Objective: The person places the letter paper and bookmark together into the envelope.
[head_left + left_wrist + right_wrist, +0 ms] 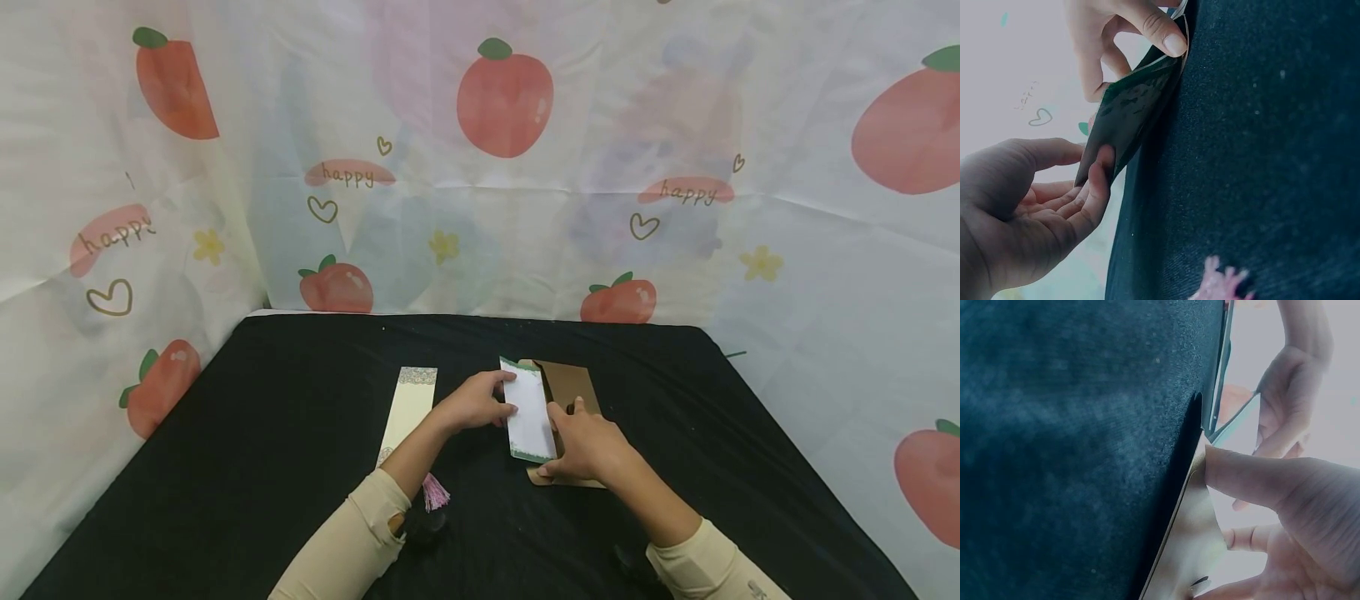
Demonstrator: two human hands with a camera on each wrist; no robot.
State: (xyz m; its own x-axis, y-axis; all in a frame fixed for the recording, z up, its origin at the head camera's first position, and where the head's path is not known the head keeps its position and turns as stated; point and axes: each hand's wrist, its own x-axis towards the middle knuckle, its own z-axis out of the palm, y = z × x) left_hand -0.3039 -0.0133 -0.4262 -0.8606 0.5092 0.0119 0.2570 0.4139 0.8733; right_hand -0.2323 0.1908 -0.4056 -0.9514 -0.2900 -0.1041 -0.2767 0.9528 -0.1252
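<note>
A white card with green trim (529, 415) leans over the left side of a brown kraft envelope (572, 382) on the black cloth. My left hand (477, 403) holds the card by its left edge, thumb and fingers on opposite faces; its dark underside shows in the left wrist view. My right hand (591, 443) grips the envelope, its thumb at the lower left corner and its fingers farther up. In the right wrist view, the thumb lies on the edge of the envelope (1188, 544), beside the card (1241, 428). The card's right edge meets the envelope's opening side; how far it reaches inside is hidden.
A cream bookmark (411, 407) with a patterned end lies left of the card, partly under my left forearm. Its pink tassel (435, 493) shows beside the sleeve. Behind the black-covered table (315, 358) hangs a fruit-printed curtain (420, 100).
</note>
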